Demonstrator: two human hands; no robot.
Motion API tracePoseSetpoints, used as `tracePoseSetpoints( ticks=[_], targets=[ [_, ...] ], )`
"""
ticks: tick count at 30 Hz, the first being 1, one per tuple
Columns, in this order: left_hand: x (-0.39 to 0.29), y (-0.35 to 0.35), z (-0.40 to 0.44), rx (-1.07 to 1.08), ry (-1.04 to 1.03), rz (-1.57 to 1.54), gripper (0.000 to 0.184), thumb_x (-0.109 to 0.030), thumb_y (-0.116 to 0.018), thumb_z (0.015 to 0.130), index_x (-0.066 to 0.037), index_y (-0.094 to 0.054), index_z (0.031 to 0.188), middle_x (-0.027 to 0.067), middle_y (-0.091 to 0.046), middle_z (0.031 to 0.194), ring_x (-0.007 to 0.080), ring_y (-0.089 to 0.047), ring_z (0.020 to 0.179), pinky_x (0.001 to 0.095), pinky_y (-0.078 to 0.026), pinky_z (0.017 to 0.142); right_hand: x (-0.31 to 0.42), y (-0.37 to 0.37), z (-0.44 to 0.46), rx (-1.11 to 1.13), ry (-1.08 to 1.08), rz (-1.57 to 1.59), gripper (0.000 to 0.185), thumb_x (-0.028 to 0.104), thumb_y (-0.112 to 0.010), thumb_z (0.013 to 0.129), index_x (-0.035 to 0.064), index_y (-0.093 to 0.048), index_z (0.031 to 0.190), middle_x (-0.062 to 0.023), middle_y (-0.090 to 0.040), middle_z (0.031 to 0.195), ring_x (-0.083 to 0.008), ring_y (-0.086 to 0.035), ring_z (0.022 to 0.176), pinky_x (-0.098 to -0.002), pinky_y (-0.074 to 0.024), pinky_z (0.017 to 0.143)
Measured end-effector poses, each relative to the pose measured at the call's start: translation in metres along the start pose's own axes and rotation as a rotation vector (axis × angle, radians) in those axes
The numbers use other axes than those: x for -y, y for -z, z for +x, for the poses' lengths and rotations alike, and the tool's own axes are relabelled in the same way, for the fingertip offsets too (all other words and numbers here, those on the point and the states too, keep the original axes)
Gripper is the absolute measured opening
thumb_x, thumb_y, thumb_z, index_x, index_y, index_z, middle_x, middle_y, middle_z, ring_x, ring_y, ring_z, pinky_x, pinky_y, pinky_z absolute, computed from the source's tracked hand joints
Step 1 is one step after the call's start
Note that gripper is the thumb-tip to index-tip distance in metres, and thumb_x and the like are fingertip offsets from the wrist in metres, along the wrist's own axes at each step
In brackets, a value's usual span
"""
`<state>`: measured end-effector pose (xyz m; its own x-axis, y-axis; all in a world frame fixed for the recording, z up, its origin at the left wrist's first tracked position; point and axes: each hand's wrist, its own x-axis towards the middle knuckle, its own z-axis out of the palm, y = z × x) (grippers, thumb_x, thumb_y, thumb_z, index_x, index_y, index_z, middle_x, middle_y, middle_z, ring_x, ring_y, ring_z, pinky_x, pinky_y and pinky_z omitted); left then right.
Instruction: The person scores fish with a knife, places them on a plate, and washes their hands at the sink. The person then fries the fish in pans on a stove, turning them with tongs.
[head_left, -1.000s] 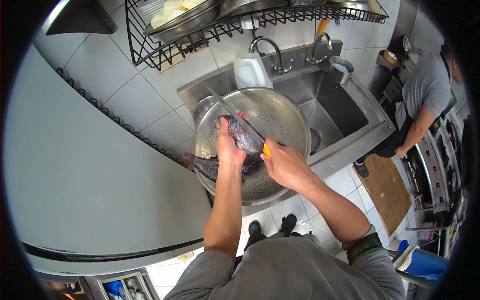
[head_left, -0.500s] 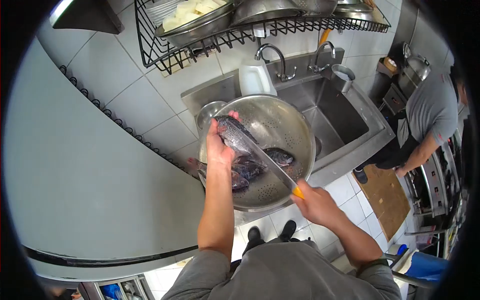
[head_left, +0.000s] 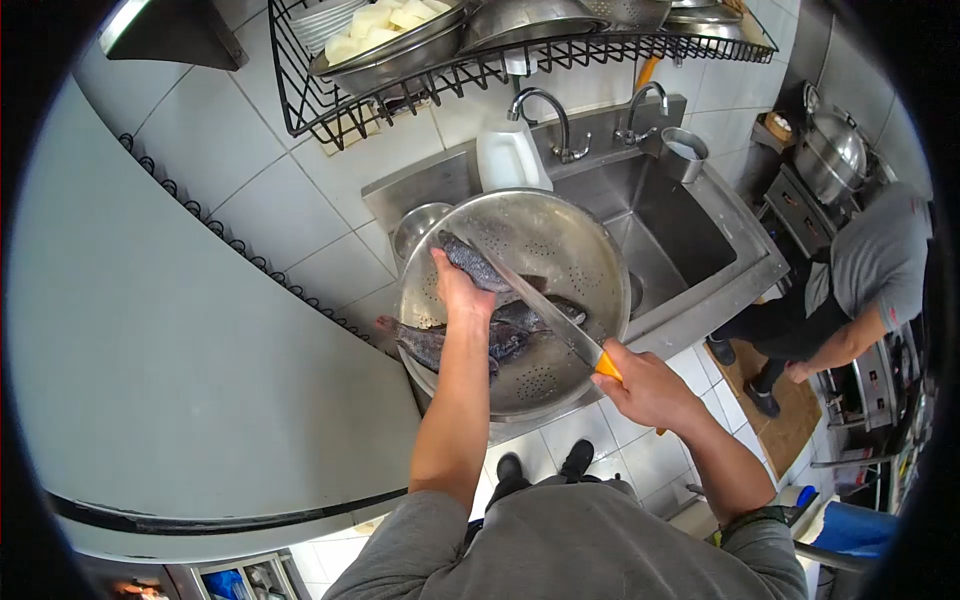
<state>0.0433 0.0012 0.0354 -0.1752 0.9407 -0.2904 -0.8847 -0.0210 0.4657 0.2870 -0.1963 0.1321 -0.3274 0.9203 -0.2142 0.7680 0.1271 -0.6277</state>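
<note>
My left hand (head_left: pixel 463 288) is closed around a dark, scaly fish (head_left: pixel 470 262) and holds it up over a large metal colander (head_left: pixel 575 235). My right hand (head_left: pixel 643 388) grips a long knife (head_left: pixel 560 325) by its yellow handle. The blade slants up and leftward, its tip end beside the held fish; whether it touches the skin I cannot tell. Below, several more dark fish (head_left: pixel 425 343) lie in the colander, partly hidden by my left forearm and the blade.
A steel sink (head_left: pixel 690 235) with two taps lies beyond the colander, a white jug (head_left: pixel 512 155) behind it. Above hangs a black wire rack (head_left: pixel 500 58) with metal bowls. A large grey curved surface (head_left: pixel 200 350) fills the left. At right a person (head_left: pixel 880 255) stands by the stove.
The held fish has turned, now showing its darker side, and its tail end has swung right. My left hand and the knife have shifted slightly right. The person at right has moved.
</note>
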Motion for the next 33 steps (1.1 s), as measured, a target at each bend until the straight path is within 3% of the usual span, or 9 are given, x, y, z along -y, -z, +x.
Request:
tracePoseSetpoints(
  ticks=[3, 4, 11, 13, 16, 24, 30, 33],
  targets=[
    [0.001, 0.021, 0.002, 0.025, 0.092, 0.074, 0.063, -0.071, -0.050, 0.094, -0.009, -0.056, 0.108, 0.0039, -0.061, 0.094, 0.0205, -0.059, 0.086, 0.0451, -0.051, 0.078, 0.004, -0.007, -0.001, 0.046, 0.014, -0.003, 0.032, 0.027, -0.059, 0.098, 0.0016, -0.046, 0.111, -0.0290, -0.067, 0.087, -0.0498, -0.065, 0.089, -0.0584, -0.0483, 0.075],
    [-0.003, 0.002, -0.016, -0.007, 0.118, 0.048, 0.068, -0.076, -0.053, 0.089, -0.010, -0.053, 0.103, 0.0023, -0.055, 0.081, 0.0180, -0.052, 0.074, 0.0404, -0.047, 0.069, 0.004, -0.009, -0.003, 0.058, 0.027, -0.005, 0.032, 0.027, -0.059, 0.098, 0.0015, -0.046, 0.111, -0.0287, -0.067, 0.087, -0.0496, -0.065, 0.089, -0.0581, -0.0484, 0.075],
    [-0.017, -0.007, -0.039, 0.194, 0.193, 0.030, 0.060, -0.065, -0.056, 0.092, -0.006, -0.064, 0.098, 0.0058, -0.064, 0.087, 0.0217, -0.061, 0.077, 0.0410, -0.052, 0.073, 0.017, 0.001, 0.003, -0.116, 0.066, 0.014, 0.030, 0.026, -0.059, 0.098, 0.0030, -0.045, 0.111, -0.0241, -0.066, 0.080, -0.0483, -0.065, 0.080, -0.0571, -0.0480, 0.070],
    [-0.014, 0.000, -0.035, 0.284, 0.259, 0.001, 0.060, -0.061, -0.049, 0.096, -0.003, -0.063, 0.102, 0.0069, -0.063, 0.087, 0.0229, -0.061, 0.080, 0.0405, -0.051, 0.078, 0.022, -0.004, 0.020, -0.205, 0.168, -0.044, 0.029, 0.026, -0.057, 0.099, 0.0034, -0.045, 0.113, -0.0247, -0.068, 0.085, -0.0481, -0.065, 0.080, -0.0581, -0.0489, 0.072],
    [-0.011, -0.001, -0.038, 0.419, 0.353, -0.148, 0.060, -0.058, -0.045, 0.100, -0.001, -0.060, 0.108, 0.0078, -0.061, 0.087, 0.0232, -0.058, 0.080, 0.0405, -0.049, 0.081, 0.041, -0.004, 0.042, -0.165, 0.132, -0.103, 0.028, 0.025, -0.056, 0.100, 0.0025, -0.045, 0.113, -0.0243, -0.069, 0.084, -0.0468, -0.066, 0.084, -0.0579, -0.0498, 0.074],
    [-0.022, -0.011, -0.055, 0.390, 0.323, -0.115, 0.064, -0.061, -0.046, 0.099, 0.001, -0.057, 0.111, 0.0078, -0.056, 0.088, 0.0221, -0.053, 0.081, 0.0393, -0.046, 0.080, 0.056, -0.008, 0.067, -0.158, 0.159, -0.119, 0.033, 0.023, -0.056, 0.100, 0.0000, -0.044, 0.120, -0.0265, -0.069, 0.092, -0.0492, -0.065, 0.090, -0.0598, -0.0487, 0.077],
    [-0.022, -0.009, -0.053, 0.400, 0.284, -0.158, 0.064, -0.063, -0.045, 0.099, -0.001, -0.058, 0.110, 0.0078, -0.057, 0.088, 0.0225, -0.054, 0.081, 0.0402, -0.047, 0.079, 0.063, -0.009, 0.058, -0.121, 0.120, -0.104, 0.032, 0.023, -0.055, 0.100, -0.0007, -0.042, 0.117, -0.0290, -0.067, 0.089, -0.0507, -0.064, 0.089, -0.0611, -0.0471, 0.077],
    [-0.022, -0.008, -0.053, 0.396, 0.268, -0.170, 0.064, -0.064, -0.043, 0.100, -0.002, -0.059, 0.108, 0.0078, -0.058, 0.088, 0.0230, -0.054, 0.080, 0.0415, -0.048, 0.080, 0.059, -0.011, 0.049, -0.139, 0.126, -0.126, 0.027, 0.022, -0.056, 0.099, -0.0005, -0.045, 0.110, -0.0259, -0.068, 0.083, -0.0469, -0.067, 0.084, -0.0582, -0.0509, 0.074]
  ],
)
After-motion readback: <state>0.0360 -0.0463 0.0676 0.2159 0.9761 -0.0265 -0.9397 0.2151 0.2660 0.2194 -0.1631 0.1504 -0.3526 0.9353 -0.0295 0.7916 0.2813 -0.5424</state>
